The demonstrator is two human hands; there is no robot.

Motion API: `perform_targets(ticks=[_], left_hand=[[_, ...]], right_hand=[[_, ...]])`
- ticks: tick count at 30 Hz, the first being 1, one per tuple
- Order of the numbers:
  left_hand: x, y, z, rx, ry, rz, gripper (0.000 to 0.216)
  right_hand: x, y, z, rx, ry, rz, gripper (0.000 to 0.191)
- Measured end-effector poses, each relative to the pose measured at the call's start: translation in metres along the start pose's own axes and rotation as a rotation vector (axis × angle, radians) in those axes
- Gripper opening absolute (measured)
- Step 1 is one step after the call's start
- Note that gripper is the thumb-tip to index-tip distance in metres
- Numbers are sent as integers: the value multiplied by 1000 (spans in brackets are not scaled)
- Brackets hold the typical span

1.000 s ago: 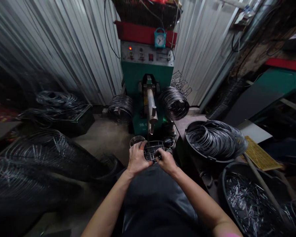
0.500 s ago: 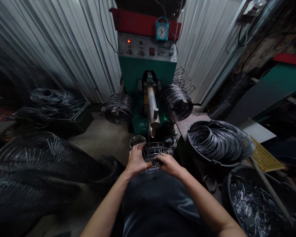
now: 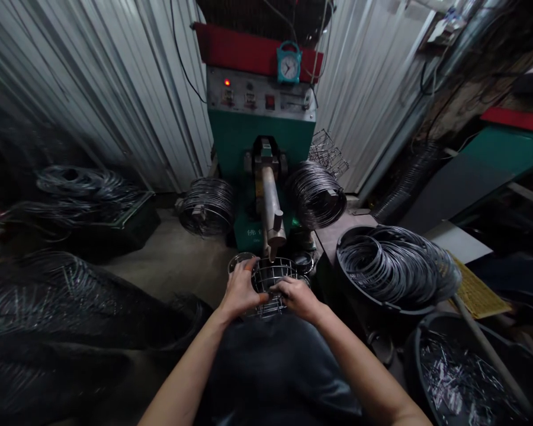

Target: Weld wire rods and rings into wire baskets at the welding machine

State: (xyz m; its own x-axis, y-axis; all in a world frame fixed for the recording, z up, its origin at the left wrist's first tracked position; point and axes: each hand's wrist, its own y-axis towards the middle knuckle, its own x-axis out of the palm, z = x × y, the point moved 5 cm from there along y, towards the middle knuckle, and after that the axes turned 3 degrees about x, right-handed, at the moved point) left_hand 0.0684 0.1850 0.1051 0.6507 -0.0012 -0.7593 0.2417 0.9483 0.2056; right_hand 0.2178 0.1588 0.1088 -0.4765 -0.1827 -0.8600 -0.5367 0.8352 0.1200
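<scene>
A round wire basket (image 3: 273, 273) sits between my hands, just under the electrode tip of a green spot welding machine (image 3: 222, 133). My left hand (image 3: 241, 290) grips the basket's left side, with orange coverings on the thumb and a finger. On the near right side, my right hand (image 3: 296, 296) has its fingers pinched at the basket's wires. Whether a loose wire is also between those fingers, I cannot tell. The machine's metal arm (image 3: 272, 201) points down toward the basket's far rim. Part of the basket's left side is hidden behind my left hand.
Wire ring bundles hang left (image 3: 206, 206) and right (image 3: 317, 194) of the machine. At right stand a tub of wire rings (image 3: 342, 260) and a tub of short wire pieces (image 3: 415, 361). A green box (image 3: 137, 222) and black-wrapped wire stacks (image 3: 98, 302) lie left.
The view has tilted slightly, so the machine appears lower. The basket now sits closer beneath the electrode tip, and both hands keep their hold.
</scene>
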Motion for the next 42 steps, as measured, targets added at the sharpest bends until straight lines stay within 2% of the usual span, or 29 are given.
perform_targets(ticks=[4,8,16,19,22,24,28,31,36,42], left_hand=[[-2,14,-2,-35,-7,-16,78],[0,17,-2,-48,8,-31,77],[-2,30,-6,-114,56,37,80],[-1,36,-8,-129,50,8,81],[-1,36,-9,-128,45,24,83],[-1,35,-10,-122,40,33,84],[-2,33,-9,-126,54,24,86],[-6,35,-6,-116,80,51,84],[-4,45,-17,-228,-26,39,85],[-1,49,-26,-198,-10,68,83]], right_hand=[[-7,13,3,29,-14,19,33],[-7,12,3,57,7,47,34],[-9,26,9,162,-38,89,36],[-13,23,11,174,33,192,32],[-16,-1,17,258,252,397,32],[-8,-23,28,397,486,451,30],[31,-64,47,745,1033,308,25],[53,-83,53,889,1365,281,29],[74,-96,65,1049,1545,324,26],[85,-101,75,1048,1680,351,15]])
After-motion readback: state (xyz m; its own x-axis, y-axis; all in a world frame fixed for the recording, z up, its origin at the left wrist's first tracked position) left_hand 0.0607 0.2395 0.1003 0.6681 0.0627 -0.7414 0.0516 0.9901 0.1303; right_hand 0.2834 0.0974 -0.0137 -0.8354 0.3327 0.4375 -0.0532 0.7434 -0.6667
